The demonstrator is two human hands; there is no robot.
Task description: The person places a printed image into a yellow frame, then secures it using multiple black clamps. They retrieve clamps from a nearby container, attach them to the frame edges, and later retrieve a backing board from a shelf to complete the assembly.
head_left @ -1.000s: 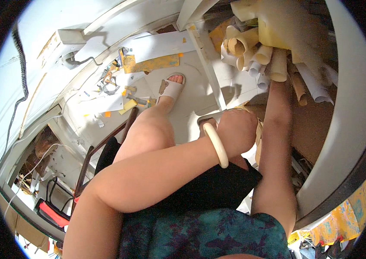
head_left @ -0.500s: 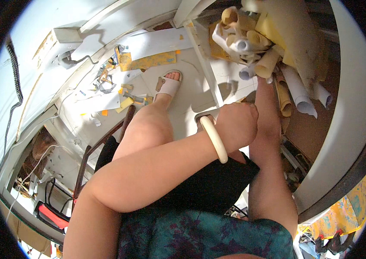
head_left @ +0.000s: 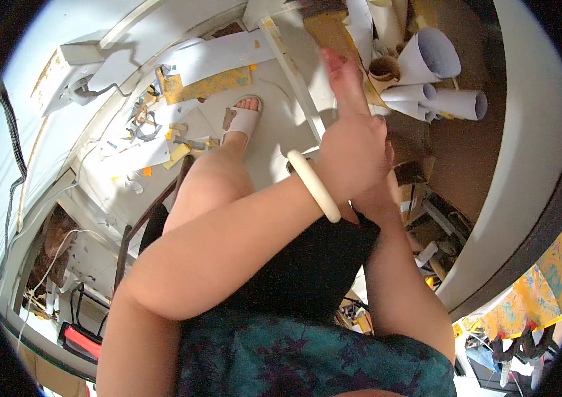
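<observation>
My left hand (head_left: 355,157), with a cream bangle (head_left: 314,186) at the wrist, is closed and lies across the front of my right forearm. Its curled fingers face away, so what they hold, if anything, is hidden. My right arm (head_left: 403,284) reaches past it, and my right hand (head_left: 342,69) shows beyond, blurred and reddish at the fingers. This hand is beside a yellow patterned sheet (head_left: 329,32); whether it grips the sheet is unclear. To its right stand and lean several white and tan paper rolls (head_left: 420,65).
White paper (head_left: 228,58), a yellow patterned strip (head_left: 218,85) and several scraps (head_left: 145,122) litter the tiled floor. A white post (head_left: 294,76) rises left of the rolls. A thick pale panel (head_left: 493,192) curves down the right side. My left foot wears a white slipper (head_left: 242,122).
My right hand has come out from the bundle of rolls and moved left. The rolls now sit apart, farther right. My left hand has shifted slightly up in view.
</observation>
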